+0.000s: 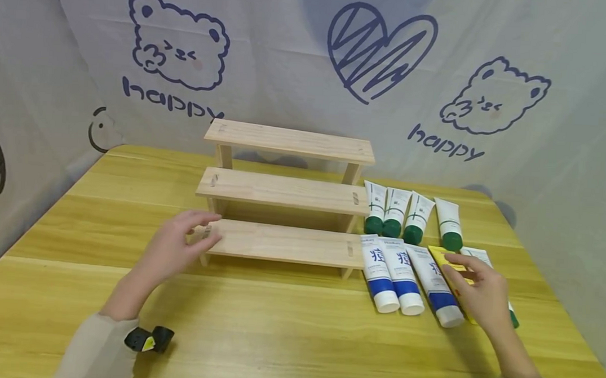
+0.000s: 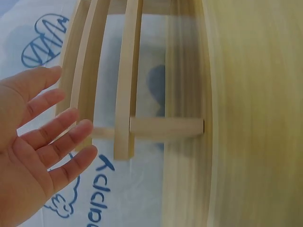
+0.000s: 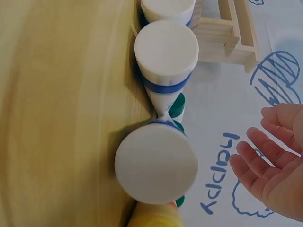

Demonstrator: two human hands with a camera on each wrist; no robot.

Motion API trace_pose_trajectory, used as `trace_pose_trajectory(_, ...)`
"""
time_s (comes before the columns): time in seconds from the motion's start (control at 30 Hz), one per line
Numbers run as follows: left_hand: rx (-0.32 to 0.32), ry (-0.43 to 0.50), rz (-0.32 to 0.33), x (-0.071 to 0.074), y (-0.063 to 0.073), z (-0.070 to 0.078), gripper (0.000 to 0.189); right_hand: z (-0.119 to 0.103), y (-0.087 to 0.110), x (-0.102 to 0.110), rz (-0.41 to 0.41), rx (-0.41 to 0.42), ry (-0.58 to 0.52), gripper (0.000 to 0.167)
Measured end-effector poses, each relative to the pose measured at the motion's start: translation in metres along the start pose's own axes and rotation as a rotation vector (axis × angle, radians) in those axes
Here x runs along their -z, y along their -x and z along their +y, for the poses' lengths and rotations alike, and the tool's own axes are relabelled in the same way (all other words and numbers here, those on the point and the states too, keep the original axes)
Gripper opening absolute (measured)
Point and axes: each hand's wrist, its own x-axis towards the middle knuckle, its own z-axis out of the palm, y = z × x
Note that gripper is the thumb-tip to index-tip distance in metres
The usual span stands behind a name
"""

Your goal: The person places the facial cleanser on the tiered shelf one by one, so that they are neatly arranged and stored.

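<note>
My left hand [image 1: 171,245] hovers at the left end of the bottom step of a three-tier wooden display rack [image 1: 280,243]. In the left wrist view its fingers [image 2: 61,146] are spread, with nothing held. Over a yellow tube [image 1: 441,253] at the right is my right hand [image 1: 483,290], which partly hides it. Loosely bent fingers [image 3: 258,163] hold nothing in the right wrist view. Just left of the yellow tube lie three white-and-blue tubes [image 1: 435,276] with white caps. A white tube with a green cap [image 1: 478,255] is partly hidden behind the right hand.
Behind the blue-banded tubes, several smaller white tubes with green caps [image 1: 393,210] lie beside the rack's right side. Everything stands on a yellow wood-grain table [image 1: 276,329]. A white cloth [image 1: 284,36] with bear and heart drawings hangs behind the table.
</note>
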Motion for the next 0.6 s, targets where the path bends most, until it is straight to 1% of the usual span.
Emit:
trace_pose_trajectory(0.13, 0.015, 0.014, 0.007, 0.004, 0.002, -0.008, 0.032, 0.012, -0.001, 0.003, -0.007, -0.03, 0.002, 0.02)
trace_pose_trajectory(0.2, 0.022, 0.012, -0.004, 0.007, 0.003, -0.011, 0.034, 0.016, -0.002, 0.006, 0.006, -0.022, -0.023, 0.019)
trace_pose_trajectory(0.33, 0.041, 0.008, -0.033, 0.009, 0.003, -0.016, 0.037, 0.021, -0.002, 0.012, 0.03, -0.005, -0.03, 0.019)
trace_pose_trajectory(0.5, 0.072, 0.012, -0.058, 0.01, 0.004, -0.02, 0.037, 0.029, -0.002, 0.021, 0.024, -0.026, 0.024, 0.021)
trace_pose_trajectory(0.6, 0.085, 0.013, -0.074, 0.01, 0.004, -0.023, 0.038, 0.033, -0.002, 0.025, 0.003, -0.052, 0.046, 0.024)
